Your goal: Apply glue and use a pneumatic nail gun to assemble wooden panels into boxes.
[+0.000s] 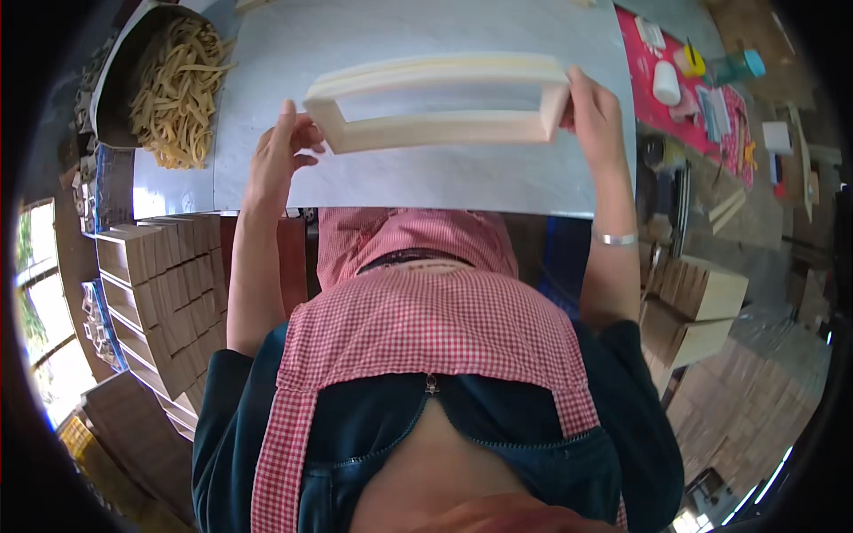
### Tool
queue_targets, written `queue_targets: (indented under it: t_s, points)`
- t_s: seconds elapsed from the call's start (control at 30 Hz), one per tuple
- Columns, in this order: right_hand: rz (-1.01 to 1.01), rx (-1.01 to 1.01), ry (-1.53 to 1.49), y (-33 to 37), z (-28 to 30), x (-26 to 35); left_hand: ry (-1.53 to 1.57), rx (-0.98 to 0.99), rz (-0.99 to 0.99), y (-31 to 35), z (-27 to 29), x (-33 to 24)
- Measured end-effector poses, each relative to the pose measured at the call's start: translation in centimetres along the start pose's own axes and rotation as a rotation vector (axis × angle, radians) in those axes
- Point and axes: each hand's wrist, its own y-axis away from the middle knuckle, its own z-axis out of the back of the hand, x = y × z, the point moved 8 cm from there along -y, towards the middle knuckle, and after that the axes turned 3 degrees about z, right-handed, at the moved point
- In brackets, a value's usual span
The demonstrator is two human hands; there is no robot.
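Note:
A pale wooden rectangular frame (444,131), open in the middle, is held level over the white tabletop (409,182). Its far edge is blurred. My right hand (593,120) grips the frame's right end, with the thumb up along the end piece and the other fingers mostly hidden. At the left end, my left hand (280,160) has its thumb raised and its fingers apart and slightly bent. Those fingertips come right up to the frame's left end; whether they touch it I cannot tell.
A container (115,98) at the far left is heaped with tan rubber-like bands (182,98). Stacked wooden boxes (169,302) stand below left, and more (697,298) at right. A red-covered surface (653,67) beside the table carries a white bottle (665,83) and a teal-capped jar (742,66).

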Motion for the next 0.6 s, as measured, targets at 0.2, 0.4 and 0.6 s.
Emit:
queue_targets:
  t_s: [0.2,0.4,0.6]
  points:
    - [-0.158,0.033,0.028,-1.0,0.1,-7.0,-0.151,-0.042,0.044,-2.4,-1.7,4.0]
    - [-0.135,0.093,-0.005,0.6,-1.3,-10.1,-0.086,-0.022,0.080,-2.3,-0.9,4.8]
    - [-0.181,0.134,-0.118,1.2,-1.8,-9.3,-0.022,-0.022,0.143,-2.8,0.0,5.5]
